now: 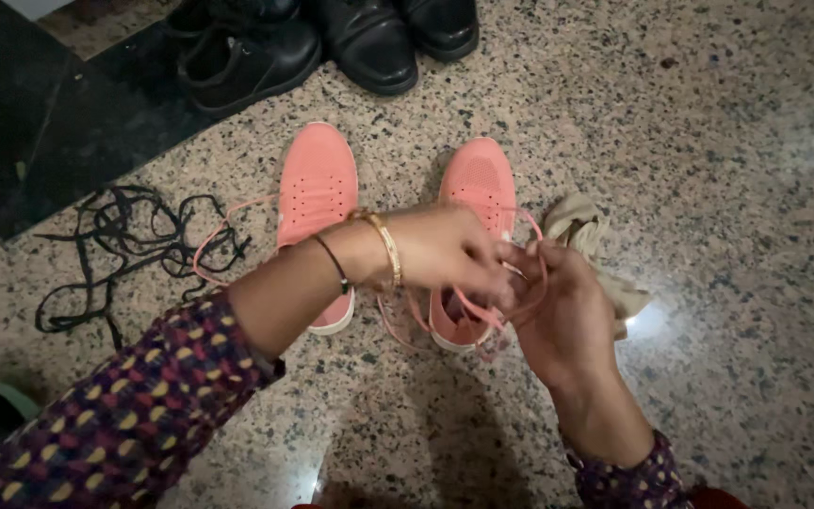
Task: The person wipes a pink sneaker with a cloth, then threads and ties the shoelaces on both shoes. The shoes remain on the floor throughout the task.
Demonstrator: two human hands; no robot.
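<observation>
- Hands at frame centre: left hand (pixel 449 250) and right hand (pixel 567 316) both pinch pink lace (pixel 520 306).
- Pink shoe (pixel 476 203) below them.
- Black laces (pixel 115 245) middle left.

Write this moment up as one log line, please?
left hand: grips pink lace | right hand: grips same lace | right pink shoe: under hands | left pink shoe: beside | black laces: loose on floor

Left arm: I see it enter from the lower left of the frame, patterned sleeve pushed up, forearm slanting up to centre.
Left wrist: bent, back of the wrist upward.
Left hand (pixel 445 250): fingers curled, pinched closed at centre.
Right arm: rises from the lower right.
Right hand (pixel 567 316): fingers curled, tips meeting my left hand's.
</observation>
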